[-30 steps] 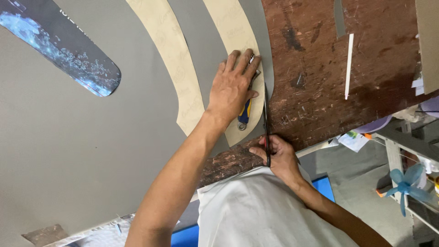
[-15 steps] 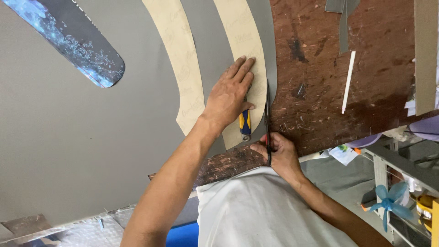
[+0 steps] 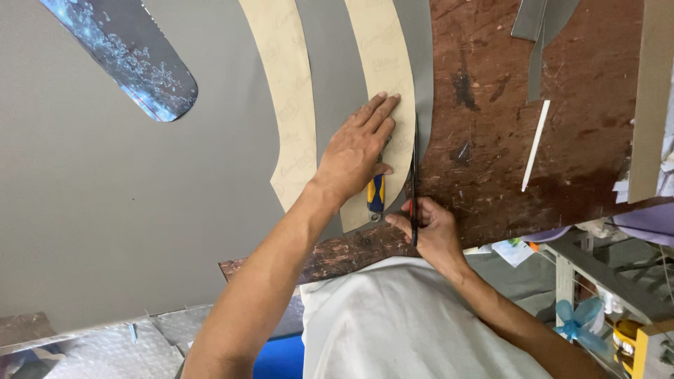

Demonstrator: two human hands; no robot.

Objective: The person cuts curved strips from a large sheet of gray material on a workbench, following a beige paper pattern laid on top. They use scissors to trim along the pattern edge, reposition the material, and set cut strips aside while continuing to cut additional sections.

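Observation:
My left hand (image 3: 357, 149) lies flat, fingers spread, on a curved tan paper pattern (image 3: 382, 63) that rests on a large grey sheet (image 3: 126, 210). A blue and yellow handled tool (image 3: 376, 194) sits under its palm edge. My right hand (image 3: 428, 228) grips a thin dark blade (image 3: 414, 165) that runs along the pattern's right edge, where the grey sheet meets the worn brown table (image 3: 491, 126).
A second tan curved pattern (image 3: 284, 91) lies to the left. A long oval cutout (image 3: 123, 60) shows a shiny blue surface. A white stick (image 3: 535, 146) and grey offcuts (image 3: 537, 28) lie on the table. A cardboard strip (image 3: 651, 98) stands at the right edge; clutter sits below right.
My left hand has stayed pressed on the pattern. My right hand with the blade stays near the table's front edge. The view has shifted slightly.

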